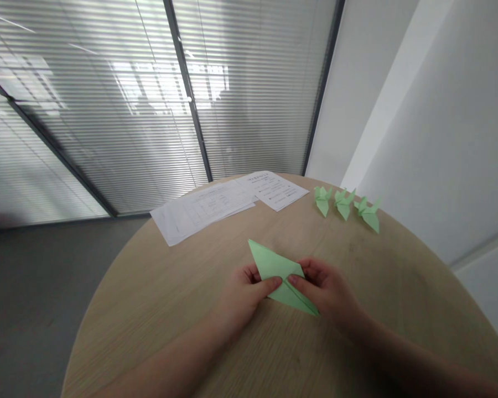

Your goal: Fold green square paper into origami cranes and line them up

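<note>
A folded sheet of green origami paper (276,264) is held between both hands, just above the near half of the round table. It has a long diamond shape, with one point up to the left and the other down to the right, where a crease runs along it. My left hand (249,287) pinches its left edge, thumb on top and fingers curled behind. On the other side my right hand (321,284) grips it the same way, its thumb close to the left thumb. The fingertips under the paper are hidden.
Three green paper cranes (344,204) stand in a row at the table's back right. Printed sheets (207,210) overlap at the back left. Behind the wooden round table (157,309) are a glass partition with blinds (249,99) and a white wall (440,121).
</note>
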A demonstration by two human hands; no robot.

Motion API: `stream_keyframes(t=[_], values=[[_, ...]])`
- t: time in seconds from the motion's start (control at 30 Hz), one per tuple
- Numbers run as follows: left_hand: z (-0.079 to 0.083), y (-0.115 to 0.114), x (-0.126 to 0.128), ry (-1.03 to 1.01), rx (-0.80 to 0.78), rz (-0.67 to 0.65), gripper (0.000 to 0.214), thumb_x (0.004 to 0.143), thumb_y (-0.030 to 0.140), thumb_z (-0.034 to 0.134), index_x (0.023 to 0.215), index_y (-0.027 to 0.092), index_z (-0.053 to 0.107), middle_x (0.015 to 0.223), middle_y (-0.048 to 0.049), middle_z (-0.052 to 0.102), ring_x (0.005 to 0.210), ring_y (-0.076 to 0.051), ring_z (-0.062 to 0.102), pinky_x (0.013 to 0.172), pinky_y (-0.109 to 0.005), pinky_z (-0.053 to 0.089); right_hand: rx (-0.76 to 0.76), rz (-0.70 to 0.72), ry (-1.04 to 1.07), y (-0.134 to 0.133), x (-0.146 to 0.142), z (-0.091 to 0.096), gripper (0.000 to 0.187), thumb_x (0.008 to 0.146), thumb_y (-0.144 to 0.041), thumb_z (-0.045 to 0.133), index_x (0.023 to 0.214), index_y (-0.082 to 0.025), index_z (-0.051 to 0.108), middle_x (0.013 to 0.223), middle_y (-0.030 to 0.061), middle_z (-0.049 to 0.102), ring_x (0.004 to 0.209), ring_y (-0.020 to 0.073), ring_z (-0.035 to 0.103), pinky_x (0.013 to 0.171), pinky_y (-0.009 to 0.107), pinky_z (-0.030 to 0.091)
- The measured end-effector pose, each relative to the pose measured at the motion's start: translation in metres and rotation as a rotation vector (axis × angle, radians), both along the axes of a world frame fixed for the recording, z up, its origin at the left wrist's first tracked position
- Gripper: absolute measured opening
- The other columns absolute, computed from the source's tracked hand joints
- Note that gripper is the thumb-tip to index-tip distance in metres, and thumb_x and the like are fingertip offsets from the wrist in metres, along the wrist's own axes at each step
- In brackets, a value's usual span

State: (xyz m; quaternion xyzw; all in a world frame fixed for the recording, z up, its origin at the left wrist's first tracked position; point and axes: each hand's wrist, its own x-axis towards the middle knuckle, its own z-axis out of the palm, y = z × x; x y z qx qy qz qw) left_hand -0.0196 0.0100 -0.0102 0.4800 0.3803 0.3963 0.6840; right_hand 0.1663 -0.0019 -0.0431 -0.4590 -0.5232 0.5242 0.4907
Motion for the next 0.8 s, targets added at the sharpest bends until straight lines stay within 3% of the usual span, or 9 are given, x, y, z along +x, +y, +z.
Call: stream_keyframes(t=[0.2,0.37,0.8], values=[[-0.001,0.003,0.0,0.038,0.018,0.062,0.029,0.069,0.028,0.082,0.092,0.014,0.072,0.085,-0.0066,0.078,0.077,-0.02,0.07,0.073,-0.028,0.053,-0.05,0.052,0.001,0.0,-0.001,0.007,0.038,0.076,-0.05,0.078,0.095,-0.018,0.07,0.078,0.0023,0.072,0.066,0.015,0.063,0.059,0.025,0.045],[0.0,0.005,-0.002,0.159,0.098,0.051,0.02,0.073,0.026,0.076,0.089,0.014,0.071,0.087,-0.0071,0.078,0.079,-0.021,0.071,0.073,-0.029,0.052,-0.075,0.089,-0.177,0.002,0.002,0.007,0.033,0.077,-0.048,0.073,0.075,-0.016,0.066,0.062,-0.0024,0.056,0.055,0.011,0.047,0.051,0.024,0.033],[0.001,0.002,-0.003,0.21,0.185,0.024,0.021,0.072,0.03,0.076,0.086,0.015,0.073,0.088,-0.0082,0.077,0.082,-0.024,0.069,0.079,-0.035,0.054,0.11,0.139,-0.387,-0.003,0.002,0.013,0.024,0.081,-0.04,0.068,0.082,-0.016,0.071,0.066,-0.0007,0.059,0.06,0.0138,0.051,0.055,0.025,0.037]])
